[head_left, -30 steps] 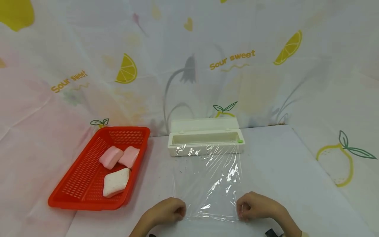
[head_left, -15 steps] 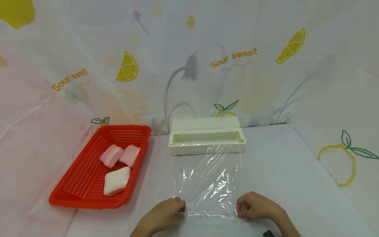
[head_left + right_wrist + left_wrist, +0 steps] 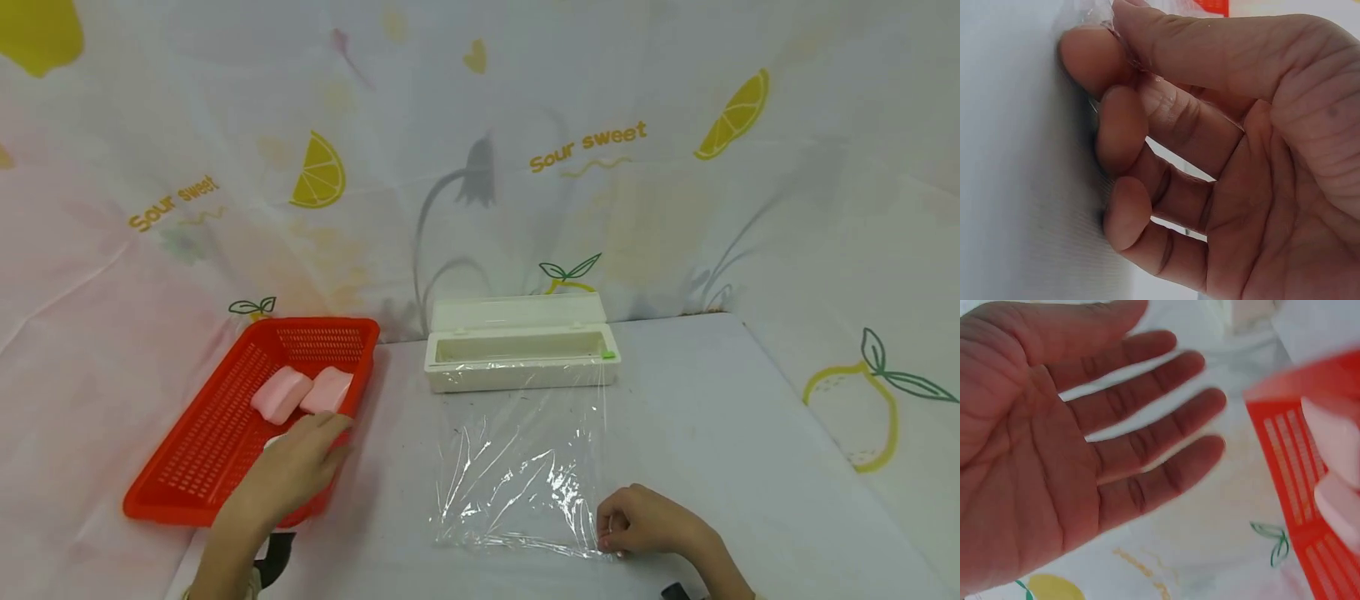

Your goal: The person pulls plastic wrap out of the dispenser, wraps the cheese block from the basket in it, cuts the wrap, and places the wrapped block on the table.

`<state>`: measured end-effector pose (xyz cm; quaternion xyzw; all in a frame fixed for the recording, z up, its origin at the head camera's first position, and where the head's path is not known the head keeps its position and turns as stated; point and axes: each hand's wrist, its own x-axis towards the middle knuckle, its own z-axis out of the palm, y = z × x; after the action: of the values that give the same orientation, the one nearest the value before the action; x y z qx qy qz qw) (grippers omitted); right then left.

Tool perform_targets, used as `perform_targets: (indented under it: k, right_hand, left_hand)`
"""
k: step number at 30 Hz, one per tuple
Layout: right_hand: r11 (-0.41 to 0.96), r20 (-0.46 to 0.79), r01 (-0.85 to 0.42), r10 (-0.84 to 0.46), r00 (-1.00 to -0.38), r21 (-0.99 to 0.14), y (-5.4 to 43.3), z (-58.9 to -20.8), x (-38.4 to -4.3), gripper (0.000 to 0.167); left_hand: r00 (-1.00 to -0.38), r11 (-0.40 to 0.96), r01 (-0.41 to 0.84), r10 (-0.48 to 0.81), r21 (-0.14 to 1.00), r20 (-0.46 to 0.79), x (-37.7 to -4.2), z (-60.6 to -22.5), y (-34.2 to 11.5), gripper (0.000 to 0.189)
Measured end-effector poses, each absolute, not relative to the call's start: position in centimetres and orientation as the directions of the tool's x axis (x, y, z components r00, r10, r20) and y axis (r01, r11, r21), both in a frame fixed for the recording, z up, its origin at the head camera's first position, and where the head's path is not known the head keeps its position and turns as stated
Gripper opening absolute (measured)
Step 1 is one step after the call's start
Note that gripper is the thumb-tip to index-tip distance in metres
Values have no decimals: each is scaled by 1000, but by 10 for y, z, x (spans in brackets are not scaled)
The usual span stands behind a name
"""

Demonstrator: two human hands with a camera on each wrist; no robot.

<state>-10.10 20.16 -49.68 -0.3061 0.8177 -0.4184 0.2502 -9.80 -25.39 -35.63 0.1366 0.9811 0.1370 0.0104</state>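
Note:
Clear plastic wrap (image 3: pixel 517 475) stretches over the table from a white wrap dispenser box (image 3: pixel 521 380) with its lid raised. My right hand (image 3: pixel 648 523) pinches the wrap's near right corner between thumb and finger; the right wrist view shows the film at the fingertips. Over the right side of a red plastic basket (image 3: pixel 183 433) is my left hand (image 3: pixel 288 471), its fingers extended and holding nothing. Inside the basket lie two pink blocks (image 3: pixel 281 395) and a white block (image 3: pixel 272 442), the latter mostly hidden behind that hand.
The basket stands on the left of the white-covered table (image 3: pixel 697 417). A lemon-printed cloth (image 3: pixel 405 100) hangs behind the table and along its sides. A green tab (image 3: pixel 608 355) sits at the dispenser's right end.
My left hand has let go of the wrap's near left corner and moved left and up to the basket. My right hand keeps its pinch in nearly the same spot.

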Motion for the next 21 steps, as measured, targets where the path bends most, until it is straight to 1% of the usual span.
perform_targets:
  k: [2, 5, 8, 12, 16, 18, 21]
  right_hand:
    - [470, -151, -294, -703, -695, -832, 201, -497, -100, 15]
    - [475, -139, -307, -697, -704, -825, 202, -497, -99, 15]
    - [477, -122, -324, -692, -711, -817, 202, -498, -97, 15]
    - [477, -103, -340, -688, -718, -810, 204, -500, -96, 17]
    - [456, -87, -338, -690, -719, -823, 204, -501, -95, 17]
    - [452, -85, -337, -690, -718, -826, 204, -502, -95, 17]
    - [457, -86, -337, -687, -721, -823, 204, -502, -94, 17]
  left_hand:
    - [-967, 933, 248, 254, 260, 8, -105, -355, -272, 30]
    - [-967, 937, 229, 249, 264, -45, -119, -357, -296, 29]
    - [-957, 927, 217, 263, 306, -120, -133, -365, -317, 33]
    - [-943, 928, 151, 239, 342, -233, -148, -377, -339, 38]
    - [-922, 948, 50, 164, 314, -350, -158, -380, -355, 47]
    - [-904, 952, 5, 135, 305, -406, -163, -377, -360, 54]
    - [-875, 954, -45, 105, 296, -472, -169, -373, -363, 58]
